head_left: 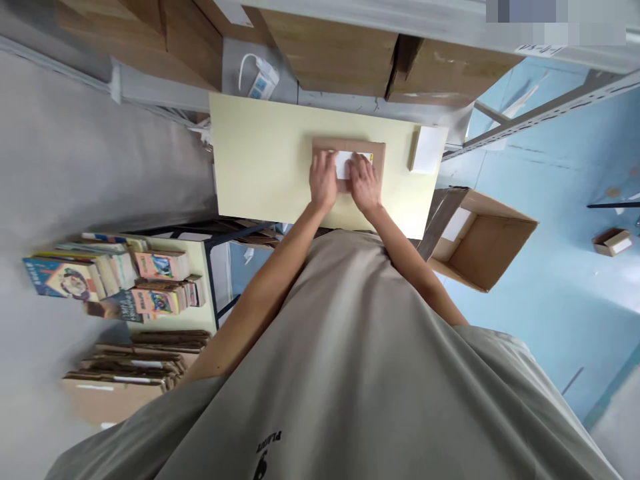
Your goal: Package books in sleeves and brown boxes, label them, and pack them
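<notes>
"Looking through the head view, where do the hands rest?"

"On the flat brown cardboard box, mid-way along the pale-yellow rectangular tabletop. The left hand and right hand lie palms down, fingers half bent, clasping nothing."

"Why either side of that white rectangular label?"

"Probably to keep it flat and the box steady. The white rectangular stack sits right, perhaps for easy reach."
</notes>
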Motion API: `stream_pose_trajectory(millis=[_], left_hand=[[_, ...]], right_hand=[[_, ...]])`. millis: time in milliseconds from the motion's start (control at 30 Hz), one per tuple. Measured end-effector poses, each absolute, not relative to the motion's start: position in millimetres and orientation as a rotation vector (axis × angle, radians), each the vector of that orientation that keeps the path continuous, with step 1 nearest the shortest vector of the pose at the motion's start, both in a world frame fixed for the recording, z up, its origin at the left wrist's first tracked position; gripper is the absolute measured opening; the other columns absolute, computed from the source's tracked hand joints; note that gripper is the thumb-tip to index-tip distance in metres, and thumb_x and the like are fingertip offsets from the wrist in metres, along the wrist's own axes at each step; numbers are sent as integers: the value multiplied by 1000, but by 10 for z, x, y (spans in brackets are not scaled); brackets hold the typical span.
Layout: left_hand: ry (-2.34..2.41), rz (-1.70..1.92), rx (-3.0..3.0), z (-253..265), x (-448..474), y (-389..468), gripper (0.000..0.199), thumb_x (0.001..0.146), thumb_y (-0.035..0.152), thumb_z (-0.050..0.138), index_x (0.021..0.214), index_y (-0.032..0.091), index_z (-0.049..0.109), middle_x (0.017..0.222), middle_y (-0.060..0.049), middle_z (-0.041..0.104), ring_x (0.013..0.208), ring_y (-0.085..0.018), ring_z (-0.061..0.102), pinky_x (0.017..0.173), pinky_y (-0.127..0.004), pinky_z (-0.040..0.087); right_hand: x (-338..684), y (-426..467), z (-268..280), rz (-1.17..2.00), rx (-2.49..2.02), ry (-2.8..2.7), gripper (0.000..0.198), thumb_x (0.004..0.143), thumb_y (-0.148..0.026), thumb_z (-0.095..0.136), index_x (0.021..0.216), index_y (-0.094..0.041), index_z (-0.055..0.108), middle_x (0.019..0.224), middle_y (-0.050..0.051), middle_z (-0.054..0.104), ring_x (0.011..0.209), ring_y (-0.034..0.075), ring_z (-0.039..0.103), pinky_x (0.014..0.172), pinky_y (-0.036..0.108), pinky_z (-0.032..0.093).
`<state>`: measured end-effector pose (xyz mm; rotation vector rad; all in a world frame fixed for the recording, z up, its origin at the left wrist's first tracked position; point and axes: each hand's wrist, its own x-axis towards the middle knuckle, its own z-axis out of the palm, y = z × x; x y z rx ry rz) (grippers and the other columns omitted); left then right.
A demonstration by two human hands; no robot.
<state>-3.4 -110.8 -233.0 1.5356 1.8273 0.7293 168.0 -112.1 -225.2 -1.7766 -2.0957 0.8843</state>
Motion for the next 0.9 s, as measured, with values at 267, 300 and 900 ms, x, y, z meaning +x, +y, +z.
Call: stream_pose_trajectory(millis=[267, 300, 900], left_hand=[[1620, 384, 1804, -2071, -34, -1320, 70, 118, 42, 46, 185, 26, 53, 198, -10, 42, 190, -31, 30, 159, -60, 17], [1629, 387, 1800, -2037, -42, -1298, 70, 118, 47, 48, 185, 27, 54, 198, -10, 44, 190, -32, 30, 158, -61, 18], [1750, 347, 1519, -2157, -557, -1528, 110, 105, 57, 84, 192, 13, 34, 205, -23, 14, 194, -44, 3, 157, -66, 10]], right_hand=[[1567, -1291, -2152, 864, -1803, -2177, 74, 127, -48, 33, 194, -16, 38, 202, 15, 33, 192, 32, 24, 157, 63, 18], [1552, -1286, -2152, 860, -1827, -2156, 75, 127, -50, 33, 194, -17, 38, 202, 15, 33, 192, 32, 24, 157, 64, 18], [2102, -1683, -2254, 1161, -2043, -1332, 101, 121, -82, 31, 196, -15, 31, 204, 16, 27, 193, 35, 20, 156, 62, 20]])
